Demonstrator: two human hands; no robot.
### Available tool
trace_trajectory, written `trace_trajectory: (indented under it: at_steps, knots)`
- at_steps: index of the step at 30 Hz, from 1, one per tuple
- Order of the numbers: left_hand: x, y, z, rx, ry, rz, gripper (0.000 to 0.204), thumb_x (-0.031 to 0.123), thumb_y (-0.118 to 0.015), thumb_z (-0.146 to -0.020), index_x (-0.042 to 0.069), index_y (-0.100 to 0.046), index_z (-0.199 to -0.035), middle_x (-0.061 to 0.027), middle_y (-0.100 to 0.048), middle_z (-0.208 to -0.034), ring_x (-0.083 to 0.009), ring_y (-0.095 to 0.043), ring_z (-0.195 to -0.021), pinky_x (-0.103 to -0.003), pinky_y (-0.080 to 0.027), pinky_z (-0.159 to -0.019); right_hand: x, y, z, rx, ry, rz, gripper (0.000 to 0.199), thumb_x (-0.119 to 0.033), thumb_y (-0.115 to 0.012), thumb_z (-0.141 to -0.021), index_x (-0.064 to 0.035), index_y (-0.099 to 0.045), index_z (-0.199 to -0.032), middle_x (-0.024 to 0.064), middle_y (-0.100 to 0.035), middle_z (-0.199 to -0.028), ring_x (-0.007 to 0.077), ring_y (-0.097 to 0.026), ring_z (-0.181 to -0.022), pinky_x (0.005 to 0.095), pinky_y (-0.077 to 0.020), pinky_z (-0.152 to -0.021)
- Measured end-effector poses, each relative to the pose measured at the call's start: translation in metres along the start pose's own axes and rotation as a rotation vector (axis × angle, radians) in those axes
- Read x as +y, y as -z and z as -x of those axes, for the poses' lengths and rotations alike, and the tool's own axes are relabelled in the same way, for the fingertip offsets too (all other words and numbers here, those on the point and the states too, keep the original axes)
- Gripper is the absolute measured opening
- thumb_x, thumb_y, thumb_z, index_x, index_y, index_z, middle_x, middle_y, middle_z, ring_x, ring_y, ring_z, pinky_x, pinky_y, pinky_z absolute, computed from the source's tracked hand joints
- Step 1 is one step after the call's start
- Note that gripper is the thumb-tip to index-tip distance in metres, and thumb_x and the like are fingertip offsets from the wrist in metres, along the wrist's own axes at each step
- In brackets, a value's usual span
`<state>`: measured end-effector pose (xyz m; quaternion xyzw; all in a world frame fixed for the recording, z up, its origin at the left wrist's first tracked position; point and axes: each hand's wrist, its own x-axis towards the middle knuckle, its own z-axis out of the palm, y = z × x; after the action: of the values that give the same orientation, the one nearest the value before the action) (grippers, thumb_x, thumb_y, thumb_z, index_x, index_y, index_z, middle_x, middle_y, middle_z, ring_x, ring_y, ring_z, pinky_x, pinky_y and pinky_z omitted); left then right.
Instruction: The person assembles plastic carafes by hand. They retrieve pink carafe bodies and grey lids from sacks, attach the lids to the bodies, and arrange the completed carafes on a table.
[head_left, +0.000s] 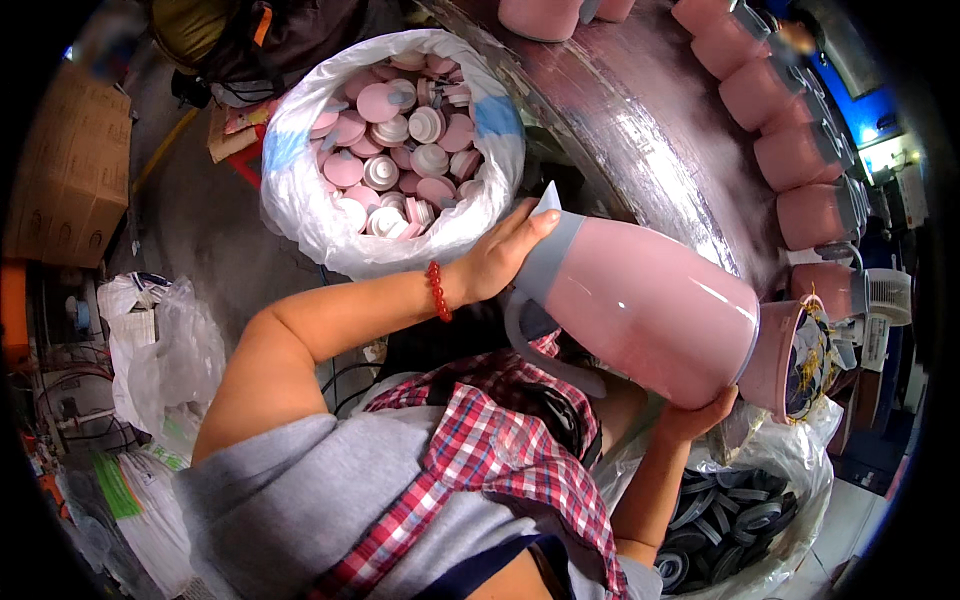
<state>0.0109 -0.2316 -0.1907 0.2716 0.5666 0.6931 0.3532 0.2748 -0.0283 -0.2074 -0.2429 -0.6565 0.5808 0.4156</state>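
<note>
A large pink jug (650, 300) with a grey collar, spout and handle lies tilted on its side across my two hands, above my lap. My left hand (500, 250) grips the grey collar close to the pointed spout, fingers wrapped over it. Under the base end, my right hand (698, 412) cups the pink body; part of its fingers is hidden beneath the jug. The curved grey handle (550, 360) hangs toward my plaid apron. To the left of the jug stands a white-lined container (285, 200) full of pink-and-white lids (380, 172).
Several more pink jugs (795, 155) stand in a row along the right of the worn worktable (640, 130). A plastic bag (815, 480) of dark grey round parts (730, 520) is at lower right, beside a pink bucket (775, 360). Cardboard boxes (70, 165) are stacked far left.
</note>
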Motion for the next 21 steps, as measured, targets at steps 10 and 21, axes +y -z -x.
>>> trace_trajectory:
  at_steps: [10, 21]
  knots:
    - [-0.025, 0.172, -0.121, 0.157, -0.115, -1.326, 0.054, 0.037, -0.059, -0.083, 0.003, -0.049, -0.124, -0.0184, -0.047, -0.127, -0.0351, -0.048, -0.115, -0.044, -0.038, -0.097, 0.025, -0.022, -0.005, 0.169, -0.491, -0.552, 0.049, -0.038, -0.050, -0.089, -0.0032, -0.050, -0.124, 0.0096, -0.054, -0.122, 0.0242, -0.051, -0.112, 0.0396, -0.0399, -0.096]
    - [-0.075, 0.314, -0.126, 0.448, 0.451, -1.729, 0.088, 0.052, -0.068, -0.071, 0.010, -0.032, -0.139, -0.0170, -0.036, -0.135, -0.0395, -0.039, -0.121, -0.047, -0.038, -0.097, 0.024, -0.003, 0.020, 0.307, -0.443, -0.580, 0.047, -0.037, -0.049, -0.090, -0.0033, -0.049, -0.123, 0.0097, -0.056, -0.118, 0.0231, -0.055, -0.107, 0.0367, -0.0426, -0.092]
